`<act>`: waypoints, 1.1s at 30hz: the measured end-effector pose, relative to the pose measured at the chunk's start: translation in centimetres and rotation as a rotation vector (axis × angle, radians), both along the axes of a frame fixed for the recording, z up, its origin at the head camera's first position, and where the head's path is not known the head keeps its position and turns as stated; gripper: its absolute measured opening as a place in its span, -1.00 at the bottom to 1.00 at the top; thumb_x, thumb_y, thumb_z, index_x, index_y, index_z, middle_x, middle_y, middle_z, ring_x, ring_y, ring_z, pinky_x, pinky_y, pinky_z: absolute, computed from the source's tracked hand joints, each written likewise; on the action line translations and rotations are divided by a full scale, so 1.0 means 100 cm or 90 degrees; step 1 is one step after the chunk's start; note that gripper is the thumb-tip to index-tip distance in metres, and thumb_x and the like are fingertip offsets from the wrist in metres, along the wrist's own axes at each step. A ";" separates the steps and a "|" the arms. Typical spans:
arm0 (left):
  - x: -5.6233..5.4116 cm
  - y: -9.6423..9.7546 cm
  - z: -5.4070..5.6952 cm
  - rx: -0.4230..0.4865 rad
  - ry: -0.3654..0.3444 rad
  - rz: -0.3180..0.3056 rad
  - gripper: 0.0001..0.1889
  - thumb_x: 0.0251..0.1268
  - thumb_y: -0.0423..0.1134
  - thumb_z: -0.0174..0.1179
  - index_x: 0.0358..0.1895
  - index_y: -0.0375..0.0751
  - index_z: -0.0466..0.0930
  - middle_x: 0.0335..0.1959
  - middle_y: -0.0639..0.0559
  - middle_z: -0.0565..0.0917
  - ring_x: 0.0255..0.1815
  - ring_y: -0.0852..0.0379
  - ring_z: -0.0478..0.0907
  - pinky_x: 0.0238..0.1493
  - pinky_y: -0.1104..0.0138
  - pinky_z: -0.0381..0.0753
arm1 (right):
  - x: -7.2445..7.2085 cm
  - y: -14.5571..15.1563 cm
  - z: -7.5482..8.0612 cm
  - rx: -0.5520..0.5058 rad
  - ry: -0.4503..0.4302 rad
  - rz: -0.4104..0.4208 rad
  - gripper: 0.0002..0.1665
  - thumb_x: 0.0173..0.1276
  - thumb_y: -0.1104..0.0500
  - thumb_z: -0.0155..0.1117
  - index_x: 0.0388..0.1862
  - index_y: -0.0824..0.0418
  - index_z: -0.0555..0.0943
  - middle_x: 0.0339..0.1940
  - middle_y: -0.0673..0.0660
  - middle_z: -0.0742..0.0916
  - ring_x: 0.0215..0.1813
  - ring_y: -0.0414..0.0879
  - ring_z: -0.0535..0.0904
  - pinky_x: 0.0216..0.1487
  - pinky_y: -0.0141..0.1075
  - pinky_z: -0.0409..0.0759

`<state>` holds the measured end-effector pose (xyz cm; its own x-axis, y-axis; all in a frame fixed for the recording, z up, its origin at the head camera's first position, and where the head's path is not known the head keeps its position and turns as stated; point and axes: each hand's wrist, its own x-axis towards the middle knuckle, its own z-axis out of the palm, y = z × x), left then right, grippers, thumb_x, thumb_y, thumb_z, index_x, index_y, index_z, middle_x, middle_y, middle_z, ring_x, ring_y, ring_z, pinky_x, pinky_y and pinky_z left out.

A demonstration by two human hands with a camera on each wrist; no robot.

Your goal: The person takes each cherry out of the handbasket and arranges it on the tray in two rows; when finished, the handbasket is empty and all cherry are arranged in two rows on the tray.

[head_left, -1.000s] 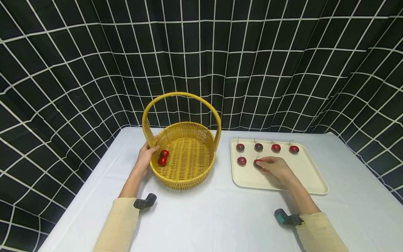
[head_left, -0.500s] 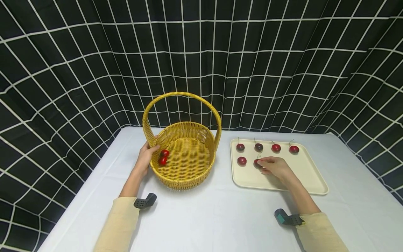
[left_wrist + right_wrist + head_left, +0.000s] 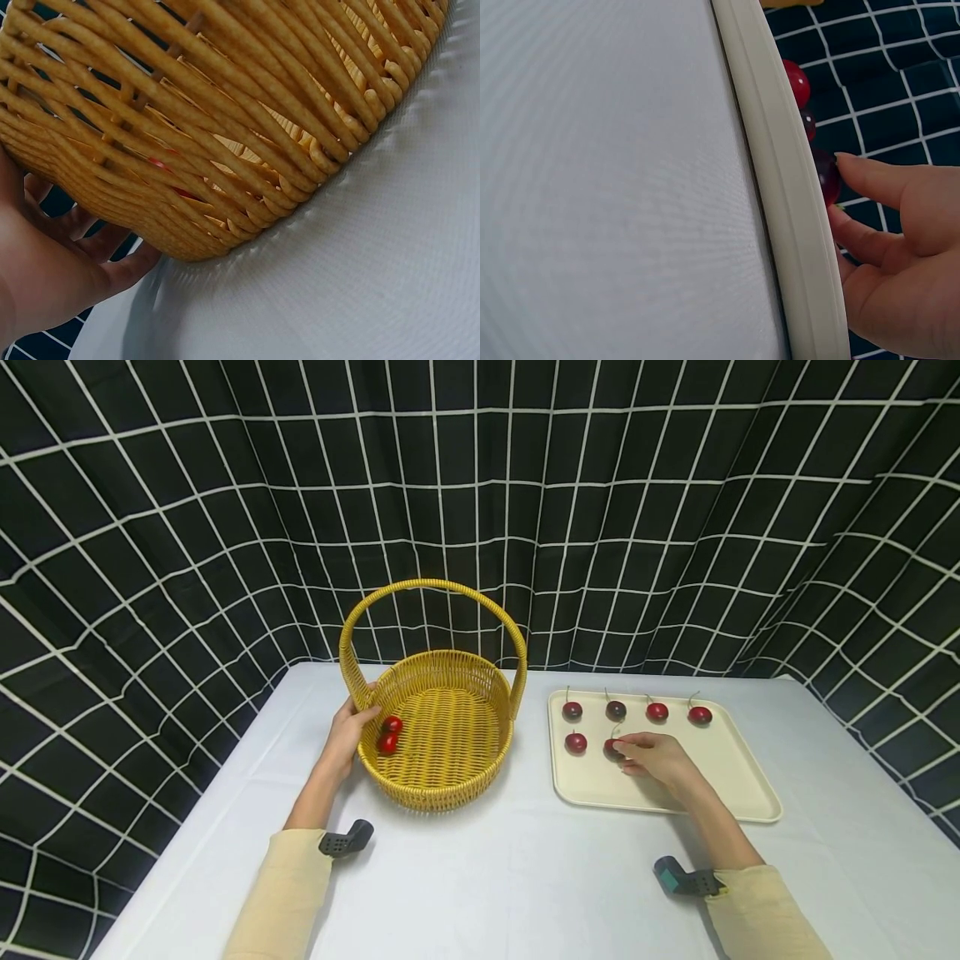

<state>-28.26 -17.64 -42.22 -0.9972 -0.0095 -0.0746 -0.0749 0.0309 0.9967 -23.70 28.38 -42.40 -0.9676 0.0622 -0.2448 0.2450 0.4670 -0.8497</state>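
At the left of the head view stands a yellow wicker basket [image 3: 450,735] with a tall arched handle. My left hand [image 3: 345,735] grips its left side where the handle meets the rim, the thumb over the edge. Two red cherries [image 3: 388,742] lie inside against the left wall. On the right, my right hand [image 3: 660,760] pinches a dark red cherry [image 3: 612,748] between thumb and fingertips, low over a cream tray [image 3: 720,777]. The right wrist view shows this cherry [image 3: 826,178] at the fingertips, partly hidden by the tray rim.
Several stemmed cherries stand in a back row on the tray, among them a bright red cherry [image 3: 657,712]. One more cherry [image 3: 576,743] sits left of the pinched one. A white cloth [image 3: 495,877] covers the table; a black grid-patterned curtain [image 3: 480,510] hangs behind.
The pinched cherry and its stem have shifted very slightly at the right fingertips. The left hand and the basket have stayed in place.
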 end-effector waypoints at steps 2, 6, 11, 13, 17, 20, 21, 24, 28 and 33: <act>0.000 0.000 0.000 0.000 -0.001 0.000 -0.41 0.45 -0.29 -0.08 0.50 -0.08 0.04 0.48 -0.07 0.11 0.45 -0.02 0.05 0.42 0.12 0.01 | 0.000 0.000 0.000 -0.004 0.000 0.003 -0.45 0.42 0.15 0.16 0.19 0.55 0.37 0.01 0.40 0.58 -0.23 -0.17 0.63 -0.21 -0.41 0.62; 0.001 0.000 -0.001 0.004 0.010 0.001 -0.43 0.46 -0.29 -0.08 0.49 -0.12 0.06 0.46 -0.11 0.15 0.44 -0.03 0.08 0.41 0.12 0.04 | 0.000 0.001 0.001 -0.010 0.007 0.010 -0.44 0.43 0.15 0.15 0.20 0.56 0.35 0.02 0.42 0.57 -0.23 -0.18 0.63 -0.20 -0.41 0.62; 0.002 0.000 0.000 0.016 0.015 -0.001 -0.45 0.47 -0.30 -0.10 0.48 -0.15 0.07 0.44 -0.14 0.18 0.42 -0.04 0.10 0.40 0.14 0.06 | 0.000 0.001 0.001 -0.011 0.015 0.009 -0.42 0.44 0.14 0.13 0.21 0.58 0.34 0.05 0.45 0.56 -0.26 -0.20 0.62 -0.20 -0.41 0.62; 0.003 0.000 0.003 0.025 0.008 -0.005 -0.45 0.48 -0.31 -0.10 0.49 -0.15 0.06 0.44 -0.15 0.17 0.43 -0.04 0.09 0.40 0.13 0.06 | 0.001 0.001 0.001 -0.011 0.015 0.009 -0.41 0.45 0.13 0.12 0.22 0.58 0.33 0.05 0.45 0.55 -0.27 -0.21 0.62 -0.21 -0.41 0.62; 0.010 0.003 0.014 0.031 0.003 -0.015 -0.44 0.47 -0.35 -0.13 0.49 -0.21 0.02 0.45 -0.20 0.14 0.44 -0.08 0.07 0.40 0.11 0.06 | 0.001 0.002 0.001 -0.017 0.012 0.007 -0.42 0.46 0.15 0.10 0.23 0.59 0.31 0.08 0.47 0.53 -0.28 -0.22 0.62 -0.20 -0.42 0.62; 0.016 0.005 0.022 0.023 0.003 -0.019 -0.44 0.47 -0.36 -0.14 0.49 -0.25 0.00 0.45 -0.22 0.12 0.44 -0.10 0.05 0.41 0.11 0.05 | 0.000 0.002 0.001 -0.027 0.008 0.009 -0.43 0.48 0.18 0.06 0.24 0.61 0.29 0.09 0.48 0.52 -0.30 -0.23 0.63 -0.21 -0.41 0.62; 0.018 0.006 0.023 0.020 0.003 -0.020 -0.44 0.47 -0.36 -0.14 0.49 -0.25 0.00 0.46 -0.21 0.11 0.44 -0.09 0.05 0.41 0.11 0.04 | 0.000 0.002 0.001 -0.030 0.006 0.010 -0.43 0.48 0.18 0.06 0.25 0.61 0.28 0.08 0.48 0.53 -0.31 -0.23 0.63 -0.21 -0.41 0.63; 0.021 0.007 0.026 0.017 0.001 -0.017 -0.44 0.47 -0.35 -0.13 0.48 -0.25 0.02 0.46 -0.20 0.12 0.45 -0.09 0.05 0.41 0.12 0.03 | 0.000 0.004 0.002 -0.056 0.005 0.017 -0.43 0.49 0.19 0.03 0.26 0.62 0.26 0.03 0.44 0.55 -0.31 -0.23 0.63 -0.20 -0.40 0.63; 0.022 0.008 0.028 0.020 -0.002 -0.015 -0.45 0.47 -0.35 -0.11 0.48 -0.25 0.04 0.46 -0.21 0.12 0.44 -0.09 0.05 0.41 0.12 0.02 | 0.001 0.008 0.005 -0.103 0.005 0.028 -0.43 0.51 0.20 -0.02 0.29 0.62 0.21 -0.03 0.37 0.56 -0.30 -0.23 0.61 -0.19 -0.39 0.63; 0.021 0.007 0.027 0.022 -0.001 -0.017 -0.44 0.47 -0.35 -0.11 0.48 -0.25 0.03 0.46 -0.21 0.10 0.45 -0.09 0.03 0.42 0.11 0.01 | 0.003 0.012 0.009 -0.160 0.007 0.037 -0.40 0.53 0.19 -0.05 0.31 0.64 0.15 -0.05 0.36 0.56 -0.30 -0.21 0.64 -0.19 -0.33 0.64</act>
